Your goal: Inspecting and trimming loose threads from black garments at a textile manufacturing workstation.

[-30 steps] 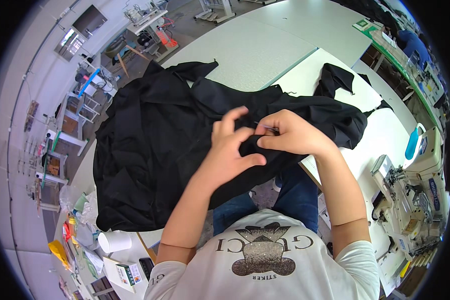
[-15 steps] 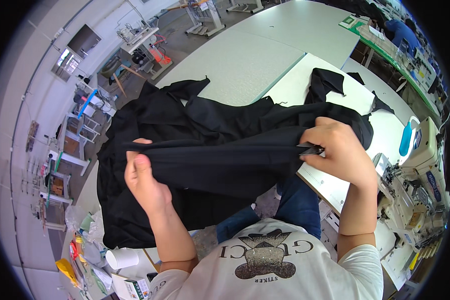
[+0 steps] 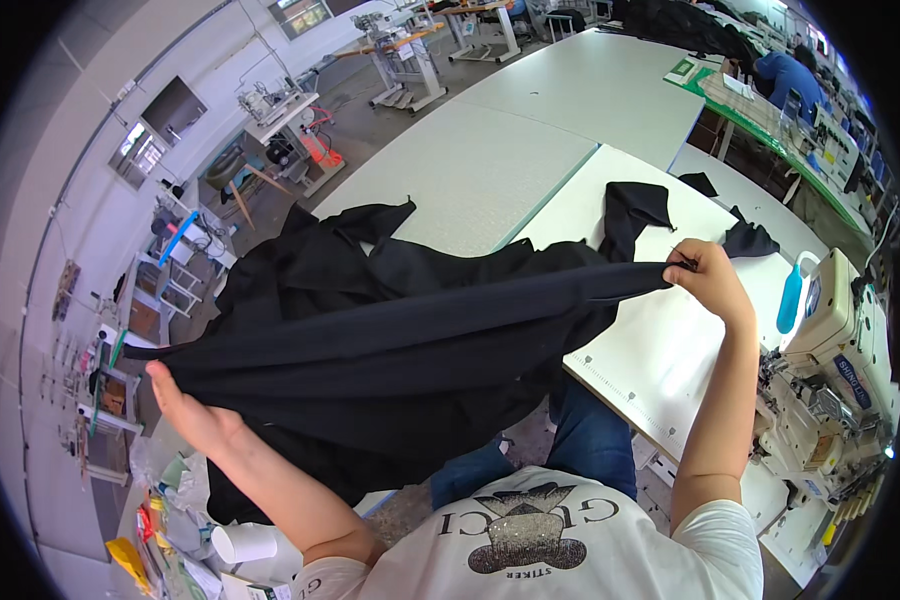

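Tautly stretched black cloth [image 3: 400, 340], lightly creased

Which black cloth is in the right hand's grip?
The big cloth, running from right hand to left hand; the small scraps at right lie on the table.

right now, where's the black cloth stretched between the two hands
The black cloth spans the middle of the head view from the left hand to the right hand, partly over the white table.
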`<state>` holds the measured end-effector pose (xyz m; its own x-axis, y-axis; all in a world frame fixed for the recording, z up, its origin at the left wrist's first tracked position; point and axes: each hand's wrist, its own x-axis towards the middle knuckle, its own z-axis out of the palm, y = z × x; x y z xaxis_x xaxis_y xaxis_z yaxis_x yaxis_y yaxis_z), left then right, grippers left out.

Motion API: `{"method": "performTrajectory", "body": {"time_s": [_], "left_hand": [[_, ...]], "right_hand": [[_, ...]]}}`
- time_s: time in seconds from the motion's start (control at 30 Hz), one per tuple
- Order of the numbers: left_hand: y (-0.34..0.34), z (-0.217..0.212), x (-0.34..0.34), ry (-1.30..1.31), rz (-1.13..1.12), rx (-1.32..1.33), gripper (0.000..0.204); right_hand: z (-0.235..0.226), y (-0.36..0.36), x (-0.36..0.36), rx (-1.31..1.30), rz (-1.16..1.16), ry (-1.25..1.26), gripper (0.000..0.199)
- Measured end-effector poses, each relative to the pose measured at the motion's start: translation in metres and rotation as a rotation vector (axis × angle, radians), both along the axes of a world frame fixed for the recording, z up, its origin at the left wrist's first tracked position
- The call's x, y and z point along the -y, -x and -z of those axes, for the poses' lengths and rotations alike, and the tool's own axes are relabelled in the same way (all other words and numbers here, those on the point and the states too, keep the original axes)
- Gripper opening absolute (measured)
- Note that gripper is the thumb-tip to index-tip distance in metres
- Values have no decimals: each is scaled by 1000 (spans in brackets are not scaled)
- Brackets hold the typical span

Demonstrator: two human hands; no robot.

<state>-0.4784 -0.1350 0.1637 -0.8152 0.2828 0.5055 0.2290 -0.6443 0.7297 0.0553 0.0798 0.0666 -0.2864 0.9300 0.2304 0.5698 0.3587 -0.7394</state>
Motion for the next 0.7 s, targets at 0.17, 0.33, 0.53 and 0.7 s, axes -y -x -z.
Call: {"method": "performTrajectory", "body": {"time_s": [0.17,0.33,0.53,0.7], "left_hand": [[40,6,-4,83,-115,12,28],[56,54,-14,593,-247,-306,16],[-11,85,-28,1543,900,-1385,100],[-27,82,-110,2151,711,-2092,35]], "right_hand": [[46,-5,-33,24,98,105,9],[39,14,-31,-358,161,76,10],[-31,-22,-21,-1758,-288,-271,15],[-90,27,-64,-1493,-907,-141,12]]}}
